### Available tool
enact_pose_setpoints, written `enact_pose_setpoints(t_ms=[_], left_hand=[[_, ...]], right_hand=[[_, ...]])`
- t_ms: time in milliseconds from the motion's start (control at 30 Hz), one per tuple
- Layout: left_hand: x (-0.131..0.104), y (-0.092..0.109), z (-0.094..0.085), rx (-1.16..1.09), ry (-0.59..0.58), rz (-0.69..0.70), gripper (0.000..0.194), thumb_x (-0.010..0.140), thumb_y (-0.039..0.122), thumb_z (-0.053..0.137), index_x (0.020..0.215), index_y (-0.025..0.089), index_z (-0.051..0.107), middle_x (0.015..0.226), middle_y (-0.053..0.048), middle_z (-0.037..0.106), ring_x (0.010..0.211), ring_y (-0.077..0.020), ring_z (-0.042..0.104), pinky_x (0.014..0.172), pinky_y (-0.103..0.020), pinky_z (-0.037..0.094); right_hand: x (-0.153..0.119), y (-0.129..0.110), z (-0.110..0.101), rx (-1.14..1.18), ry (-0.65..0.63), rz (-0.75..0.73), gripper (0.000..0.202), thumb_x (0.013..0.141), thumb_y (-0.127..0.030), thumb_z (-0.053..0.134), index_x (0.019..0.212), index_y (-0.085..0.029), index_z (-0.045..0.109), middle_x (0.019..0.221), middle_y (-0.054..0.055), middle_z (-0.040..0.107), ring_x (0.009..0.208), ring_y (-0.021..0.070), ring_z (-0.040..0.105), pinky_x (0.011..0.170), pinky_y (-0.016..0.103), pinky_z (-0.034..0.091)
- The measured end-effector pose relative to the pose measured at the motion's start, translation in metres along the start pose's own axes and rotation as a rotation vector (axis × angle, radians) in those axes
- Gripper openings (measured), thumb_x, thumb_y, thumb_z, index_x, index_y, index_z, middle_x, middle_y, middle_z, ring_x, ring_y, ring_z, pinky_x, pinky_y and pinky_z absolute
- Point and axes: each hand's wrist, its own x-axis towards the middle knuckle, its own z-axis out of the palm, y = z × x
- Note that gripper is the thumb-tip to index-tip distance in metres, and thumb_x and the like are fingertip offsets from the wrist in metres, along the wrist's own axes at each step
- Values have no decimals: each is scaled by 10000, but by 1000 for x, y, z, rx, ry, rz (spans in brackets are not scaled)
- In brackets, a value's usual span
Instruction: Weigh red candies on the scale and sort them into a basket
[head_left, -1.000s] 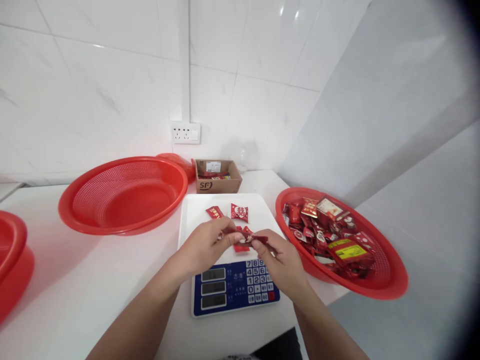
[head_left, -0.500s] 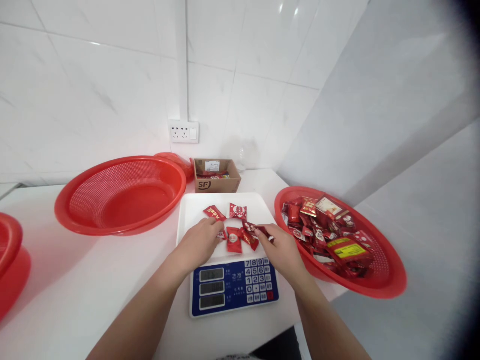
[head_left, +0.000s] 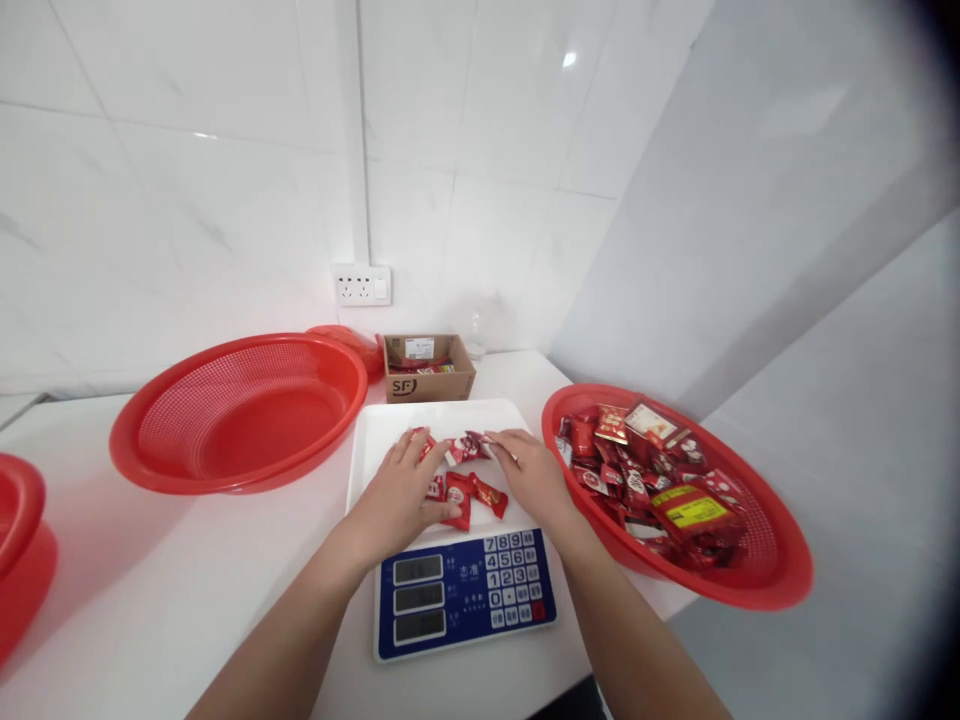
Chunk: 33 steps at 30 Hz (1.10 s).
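Note:
My left hand (head_left: pixel 401 495) hovers over the left side of the white scale pan (head_left: pixel 367 425) with fingers spread. Its thumb touches a red wrapped candy (head_left: pixel 457 500), and its fingers partly cover others. With thumb and fingertips pinched, my right hand (head_left: pixel 531 475) grips the right end of a dark red wrapped candy (head_left: pixel 471 446) at the back of the group. Another red-and-gold candy (head_left: pixel 489 496) lies in front of that, touching neither hand. The scale's blue panel (head_left: pixel 466 620) has keys and three displays, whose digits I cannot read.
To the right, a red basket (head_left: pixel 787 560) holds a heap of wrapped sweets and packets. A larger red basket (head_left: pixel 247 480) stands left of the scale, with part of another (head_left: pixel 22 510) at the edge. Behind are a cardboard box (head_left: pixel 427 388) and a red bag (head_left: pixel 356 345).
My right hand has moved the dark red candy back and left, beside the white-patterned one. My left hand has spread its fingers and shifted over the left candies. The view has tilted up slightly.

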Motion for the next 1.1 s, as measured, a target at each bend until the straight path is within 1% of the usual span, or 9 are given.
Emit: enact_pose_setpoints(t_ms=[100,200,300,400,500,600,767,933,1100], left_hand=[[1,-7,1,-5,-26,-34,785,841,402,674,1498,156,322,1599,-238,227,1485,-395,141,1142,-573,277],[2,-9,1,-15,-51,-46,819,838,425,669,1515,156,295,1603,-234,210,1487,-370,147,1156,-544,270],[0,-6,0,-23,-72,-62,837,820,425,687,1516,165,300,1610,-216,195,1488,-354,151,1169,-539,246],[-3,0,-3,-35,-86,-76,779,847,337,657,1517,171,297,1607,-173,245,1489,-305,195,1182,-494,252],[-8,6,-5,-50,-87,-96,723,877,273,600,1522,203,280,1595,-128,308,1479,-267,250,1170,-453,302],[-14,12,-4,-56,-67,-127,698,898,280,569,1524,208,269,1595,-123,313,1473,-271,266,1161,-454,321],[-35,17,4,-49,68,-228,633,931,355,526,1505,227,293,1591,-130,319,1455,-288,310,1151,-488,332],[-56,20,10,26,174,-340,506,941,377,493,1422,235,433,1522,-108,451,1424,-282,376,1126,-473,384],[-55,27,12,111,233,-340,405,932,354,496,1317,239,554,1413,-93,576,1345,-284,490,1088,-456,444]], right_hand=[[-10,-1,-6,70,21,-43,257,917,-213,521,1015,-219,758,995,71,767,917,210,715,839,343,566],[-27,3,-18,120,118,-47,256,937,-238,505,1030,-192,739,1031,100,759,948,226,716,837,369,581],[-53,12,-26,165,215,-49,240,945,-242,498,1013,-185,721,975,105,755,875,226,726,746,362,611],[-84,22,-25,197,285,-68,217,930,-217,515,1006,-187,716,931,102,747,798,217,729,651,332,620],[-109,30,-20,200,369,-128,214,898,-167,559,1031,-204,723,938,99,742,812,220,729,649,323,621],[-123,36,-16,198,444,-176,252,884,-134,574,1073,-217,718,951,97,734,817,222,723,654,330,623],[-133,42,-13,286,411,-206,281,882,-117,557,1094,-226,705,928,91,736,789,223,725,638,330,625],[-142,51,-12,396,406,-200,299,866,-113,567,1096,-243,707,871,77,734,741,225,721,586,319,614],[-146,61,-12,522,373,-226,293,889,-145,559,1113,-258,711,855,79,738,721,230,718,569,324,603]])
